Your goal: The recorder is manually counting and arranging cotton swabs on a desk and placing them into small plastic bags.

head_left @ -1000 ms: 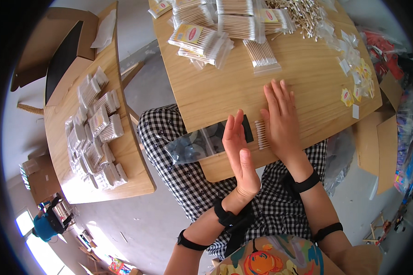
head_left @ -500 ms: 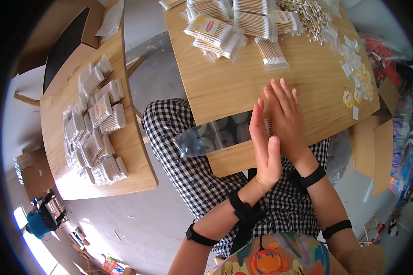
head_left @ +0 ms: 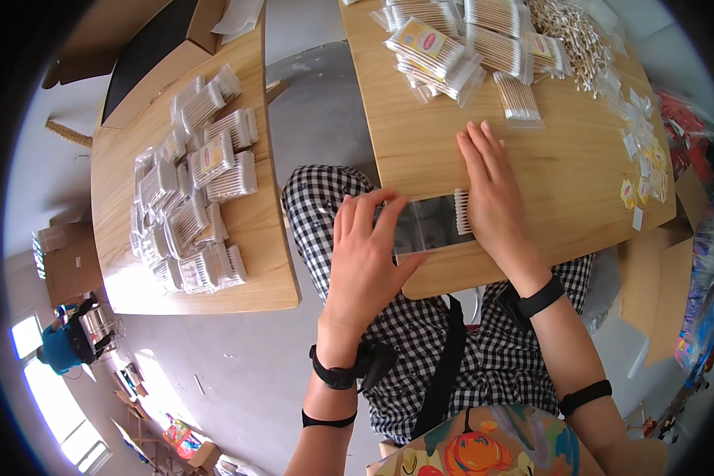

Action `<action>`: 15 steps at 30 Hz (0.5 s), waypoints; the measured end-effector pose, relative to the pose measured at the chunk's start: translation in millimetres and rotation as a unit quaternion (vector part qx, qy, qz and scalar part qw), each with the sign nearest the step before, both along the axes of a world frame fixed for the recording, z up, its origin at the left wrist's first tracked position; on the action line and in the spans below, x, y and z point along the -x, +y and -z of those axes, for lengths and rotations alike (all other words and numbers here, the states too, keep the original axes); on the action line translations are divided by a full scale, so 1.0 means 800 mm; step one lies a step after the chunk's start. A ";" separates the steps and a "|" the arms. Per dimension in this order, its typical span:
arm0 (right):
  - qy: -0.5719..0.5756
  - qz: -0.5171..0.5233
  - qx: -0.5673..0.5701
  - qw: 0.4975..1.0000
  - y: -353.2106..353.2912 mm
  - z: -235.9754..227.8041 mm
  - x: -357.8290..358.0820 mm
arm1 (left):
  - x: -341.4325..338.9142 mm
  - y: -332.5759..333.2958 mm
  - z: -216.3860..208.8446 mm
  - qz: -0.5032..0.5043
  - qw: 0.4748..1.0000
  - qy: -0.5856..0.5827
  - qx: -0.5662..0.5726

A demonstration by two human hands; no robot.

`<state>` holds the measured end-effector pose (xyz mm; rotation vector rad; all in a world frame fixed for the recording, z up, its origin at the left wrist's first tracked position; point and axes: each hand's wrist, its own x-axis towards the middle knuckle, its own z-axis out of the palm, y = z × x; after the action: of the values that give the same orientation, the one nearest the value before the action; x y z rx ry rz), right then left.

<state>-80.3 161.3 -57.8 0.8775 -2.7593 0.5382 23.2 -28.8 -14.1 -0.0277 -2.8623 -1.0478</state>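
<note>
Head view. Cotton swabs [head_left: 462, 211], one row: tips showing beside my right hand [head_left: 496, 208], at the right end of the dark pouch [head_left: 438, 222]. Likely light, stiff-stemmed, prone to rolling; best held mid-stem, bundled. Right hand: flat, unclenched. Left hand [head_left: 363, 255]: fingers parted over its left; pinch, I cannot tell.

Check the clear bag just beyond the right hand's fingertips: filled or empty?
Filled: a row of swabs shows through the plastic of the clear bag.
</note>
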 end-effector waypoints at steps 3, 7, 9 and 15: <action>0.004 -0.018 -0.012 1.000 -0.016 0.003 0.002 | 0.002 0.000 0.001 0.015 0.999 0.012 0.031; 0.004 -0.027 -0.005 1.000 -0.020 0.005 0.003 | 0.010 -0.002 -0.004 0.029 0.999 0.003 0.029; 0.001 -0.035 -0.007 0.999 -0.021 0.003 0.002 | 0.013 -0.005 -0.005 0.041 0.999 0.000 0.035; -0.013 -0.060 -0.010 0.998 -0.029 0.002 0.000 | 0.021 -0.005 0.000 0.049 0.997 -0.033 -0.058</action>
<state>-80.2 138.0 -59.5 1.0540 -2.7529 0.5465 6.6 -32.8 -14.1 -0.1282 -2.8793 -1.2560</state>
